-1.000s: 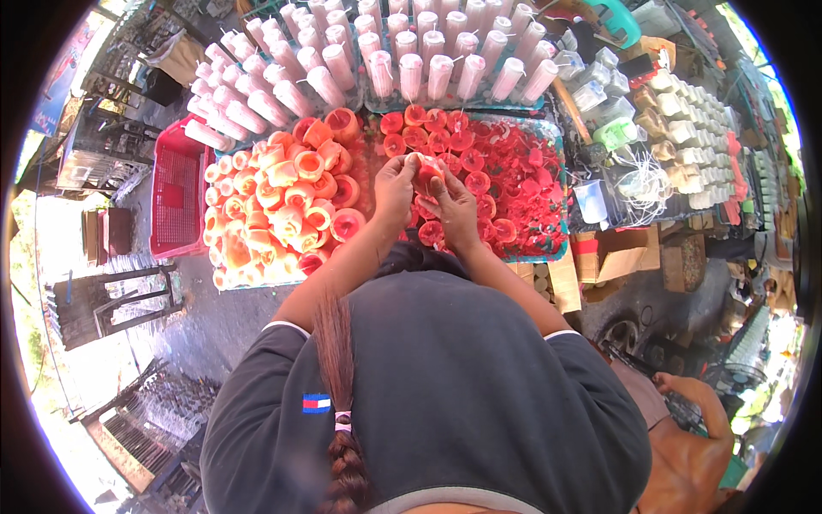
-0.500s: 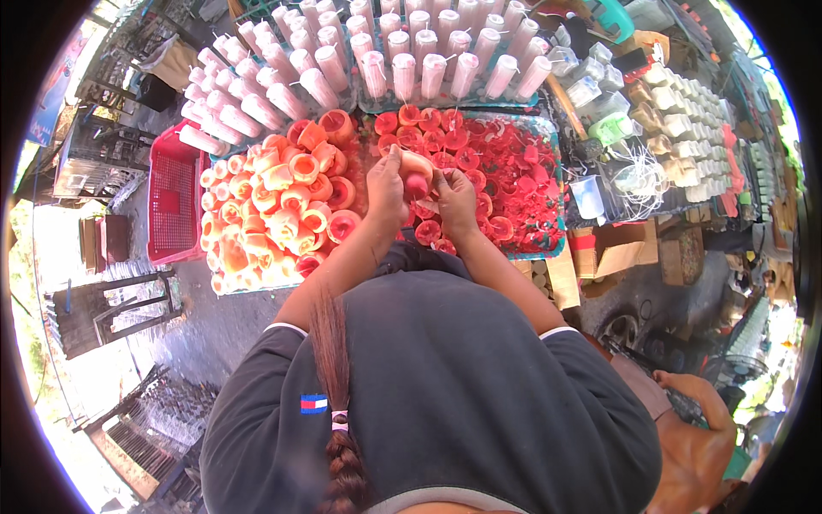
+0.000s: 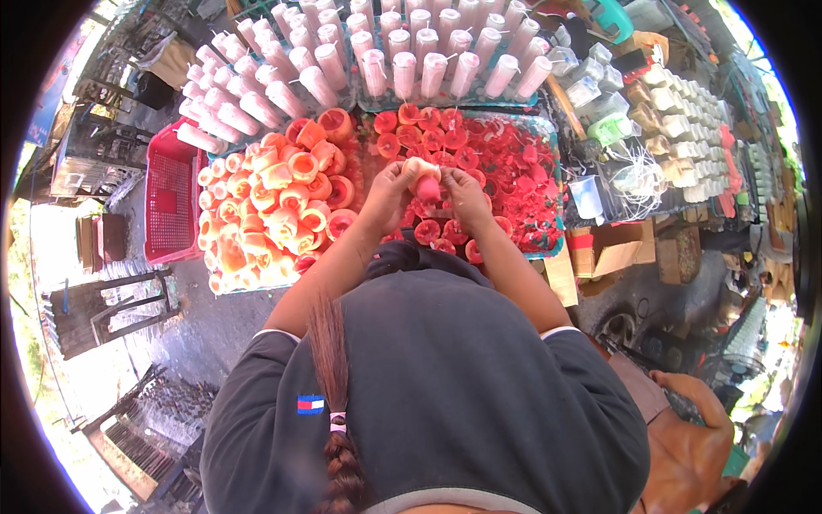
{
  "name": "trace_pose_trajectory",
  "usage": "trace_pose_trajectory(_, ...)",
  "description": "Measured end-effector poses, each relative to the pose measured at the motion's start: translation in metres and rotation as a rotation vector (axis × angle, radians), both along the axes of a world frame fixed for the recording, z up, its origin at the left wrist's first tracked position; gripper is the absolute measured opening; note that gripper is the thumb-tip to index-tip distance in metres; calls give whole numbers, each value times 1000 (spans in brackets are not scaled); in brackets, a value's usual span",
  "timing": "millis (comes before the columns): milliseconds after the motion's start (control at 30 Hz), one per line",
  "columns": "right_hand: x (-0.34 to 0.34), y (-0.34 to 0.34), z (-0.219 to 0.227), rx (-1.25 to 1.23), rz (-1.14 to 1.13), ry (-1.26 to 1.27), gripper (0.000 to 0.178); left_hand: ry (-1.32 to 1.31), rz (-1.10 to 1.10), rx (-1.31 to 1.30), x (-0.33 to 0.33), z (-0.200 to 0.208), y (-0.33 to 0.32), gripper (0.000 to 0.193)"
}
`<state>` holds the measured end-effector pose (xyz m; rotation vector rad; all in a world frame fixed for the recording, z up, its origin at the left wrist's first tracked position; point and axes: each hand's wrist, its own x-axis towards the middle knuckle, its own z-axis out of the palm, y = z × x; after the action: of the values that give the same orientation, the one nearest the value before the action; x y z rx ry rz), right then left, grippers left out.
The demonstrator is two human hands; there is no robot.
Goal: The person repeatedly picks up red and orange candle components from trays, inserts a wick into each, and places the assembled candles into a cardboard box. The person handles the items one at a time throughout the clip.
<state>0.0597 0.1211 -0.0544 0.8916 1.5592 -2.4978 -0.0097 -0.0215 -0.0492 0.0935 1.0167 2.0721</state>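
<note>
Over the middle of the trays, both my hands are closed on a wax flower [image 3: 425, 184] with a red rounded body and a pale peach petal-like part. My left hand [image 3: 390, 195] pinches it from the left, and my right hand [image 3: 463, 199] pinches it from the right. Some of my fingertips are hidden behind it. To the left lies a heap of orange and red wax cups [image 3: 291, 193], some shaped like roses. Beneath and beyond my hands stand small red wax cups [image 3: 432, 139] with thin wicks. Red wax scraps [image 3: 524, 176] cover the tray's right part.
Rows of pale pink pillar candles [image 3: 402, 73] stand at the back. A red plastic basket [image 3: 171, 201] sits on the left. On the right are a bundle of white string [image 3: 638, 184], clear containers [image 3: 586, 86], whitish blocks [image 3: 676, 128] and a cardboard box [image 3: 612, 248]. Another person's arm [image 3: 698, 398] shows at lower right.
The wax flower has been turned in my fingers and shifted slightly right, its peach part now bunched on top. My left hand moved a little right and lower; my right hand moved slightly right.
</note>
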Motion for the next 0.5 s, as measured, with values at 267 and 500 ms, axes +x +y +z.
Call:
trace_pose_trajectory(267,7,-18,50,-82,278,-89,44,366,319,-260,13,29,6,17)
trace_pose_trajectory(500,21,-28,37,-181,261,168,30,145,349,-222,9,41,5,25)
